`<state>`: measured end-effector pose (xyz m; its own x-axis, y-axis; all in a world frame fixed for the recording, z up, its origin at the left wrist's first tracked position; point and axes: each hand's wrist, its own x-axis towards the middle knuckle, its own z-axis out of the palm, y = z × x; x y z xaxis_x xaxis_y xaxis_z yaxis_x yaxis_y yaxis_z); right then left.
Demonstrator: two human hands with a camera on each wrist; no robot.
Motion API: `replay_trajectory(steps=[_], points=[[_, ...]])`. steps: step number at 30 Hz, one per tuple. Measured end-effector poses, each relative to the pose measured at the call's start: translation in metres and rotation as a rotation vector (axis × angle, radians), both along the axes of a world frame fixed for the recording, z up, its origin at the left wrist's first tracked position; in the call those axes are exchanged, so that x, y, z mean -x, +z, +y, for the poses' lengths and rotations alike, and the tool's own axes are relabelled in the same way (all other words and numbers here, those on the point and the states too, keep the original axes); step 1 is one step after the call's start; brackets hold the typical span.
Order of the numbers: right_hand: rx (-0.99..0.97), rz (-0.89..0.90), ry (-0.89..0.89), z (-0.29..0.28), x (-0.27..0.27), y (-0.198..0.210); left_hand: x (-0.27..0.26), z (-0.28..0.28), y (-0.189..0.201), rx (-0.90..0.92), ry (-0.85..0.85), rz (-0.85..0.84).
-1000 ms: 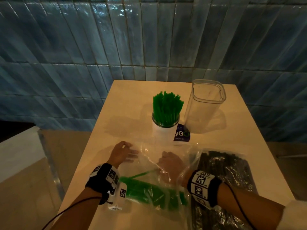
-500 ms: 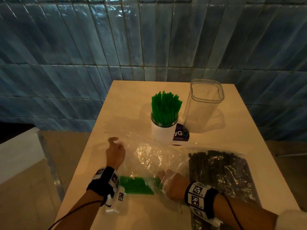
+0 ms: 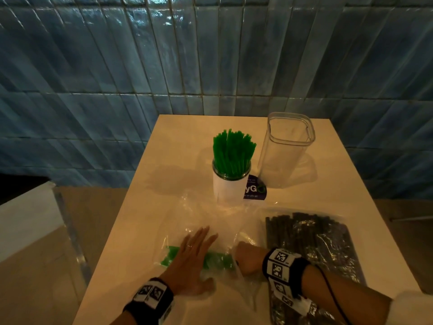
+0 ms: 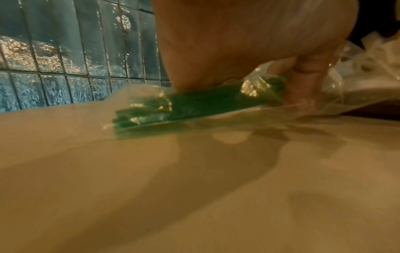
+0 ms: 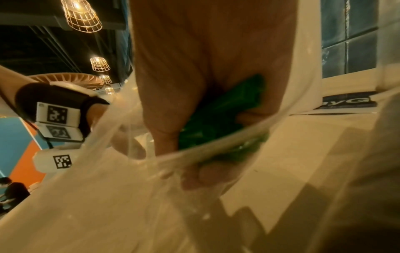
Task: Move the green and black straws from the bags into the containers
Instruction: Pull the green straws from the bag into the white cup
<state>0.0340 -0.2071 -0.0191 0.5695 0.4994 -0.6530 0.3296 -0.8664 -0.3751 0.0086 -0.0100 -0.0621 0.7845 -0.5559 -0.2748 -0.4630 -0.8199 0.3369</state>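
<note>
A clear plastic bag [image 3: 201,221] lies at the table's near middle with a small bundle of green straws [image 3: 216,262] inside it. My left hand [image 3: 189,256] lies flat on top of the bag and presses on the straws [image 4: 194,106]. My right hand [image 3: 246,256] reaches inside the bag and grips the bundle's right end [image 5: 225,116]. A white round container [image 3: 230,186] full of upright green straws [image 3: 233,153] stands behind. To its right stands a clear square container [image 3: 284,148]. A second bag holds black straws [image 3: 311,240] on the right.
The table [image 3: 182,137] backs onto a blue tiled wall [image 3: 164,66]. A dark round sticker [image 3: 255,191] lies by the white container. The floor drops away past the table's left edge [image 3: 112,231].
My left hand let go of the bag's far edge and came back to lie flat on the green straws. My right hand pushed further left inside the bag onto the bundle.
</note>
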Motion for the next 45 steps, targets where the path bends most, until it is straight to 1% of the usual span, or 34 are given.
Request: replay_trajectory(steps=[3, 6, 8, 10, 12, 15, 19, 21, 23, 27, 32, 35, 36, 37, 38, 39, 40, 41, 42, 43, 44, 45], points=[[-0.016, -0.010, -0.016, -0.003, 0.001, 0.002, -0.006, -0.001, -0.005, -0.089, -0.015, 0.017], [-0.026, -0.005, -0.059, -0.009, 0.001, 0.007, -0.016, 0.001, -0.004, -0.123, 0.002, 0.055], [-0.016, -0.027, -0.053, -0.017, 0.001, 0.013, -0.022, 0.004, 0.000, -0.128, 0.008, 0.096], [0.032, -0.130, -0.016, -0.027, 0.002, 0.018, -0.028, 0.007, 0.004, -0.136, 0.028, 0.136], [0.102, -0.283, 0.047, -0.036, 0.003, 0.022, -0.031, 0.008, 0.007, -0.146, 0.055, 0.181], [0.133, -0.404, 0.092, -0.043, 0.005, 0.026, -0.031, 0.006, 0.013, -0.147, 0.073, 0.262], [0.185, -0.495, 0.111, -0.048, 0.008, 0.026, -0.031, 0.004, 0.019, -0.174, 0.099, 0.299], [0.233, -0.514, 0.109, -0.054, 0.010, 0.027, -0.032, 0.008, 0.017, -0.194, 0.104, 0.274], [0.259, -0.497, 0.090, -0.062, 0.010, 0.034, -0.031, 0.016, 0.011, -0.195, 0.118, 0.242], [0.275, -0.467, 0.001, -0.095, 0.006, 0.064, -0.026, 0.023, -0.001, -0.190, 0.132, 0.182], [0.345, -0.456, -0.100, -0.138, -0.007, 0.128, -0.022, 0.021, 0.002, -0.190, 0.153, 0.182], [0.253, -0.451, -0.151, -0.134, -0.010, 0.156, -0.020, 0.010, 0.008, -0.235, 0.158, 0.190], [0.226, -0.458, -0.151, -0.127, -0.011, 0.160, -0.019, 0.007, 0.012, -0.223, 0.167, 0.213], [0.217, -0.465, -0.140, -0.118, -0.011, 0.161, -0.018, 0.003, 0.016, -0.169, 0.199, 0.230], [0.221, -0.475, -0.120, -0.109, -0.011, 0.158, -0.017, -0.001, 0.021, -0.077, 0.249, 0.212], [0.241, -0.480, -0.102, -0.101, -0.012, 0.153, -0.017, -0.004, 0.027, 0.069, 0.321, 0.130], [0.269, -0.485, -0.089, -0.093, -0.013, 0.147, -0.017, -0.006, 0.034, 0.235, 0.389, -0.009], [0.295, -0.486, -0.076, -0.084, -0.013, 0.142, -0.018, -0.009, 0.039, 0.370, 0.423, -0.202], [0.311, -0.490, -0.058, -0.076, -0.014, 0.137, -0.017, -0.012, 0.044, 0.449, 0.415, -0.404], [0.310, -0.495, -0.037, -0.067, -0.013, 0.133, -0.017, -0.018, 0.049, 0.463, 0.371, -0.585], [0.289, -0.500, -0.015, -0.058, -0.012, 0.130, -0.018, -0.025, 0.054, 0.415, 0.300, -0.703], [0.260, -0.500, 0.009, -0.048, -0.010, 0.128, -0.020, -0.031, 0.056, 0.339, 0.221, -0.756]])
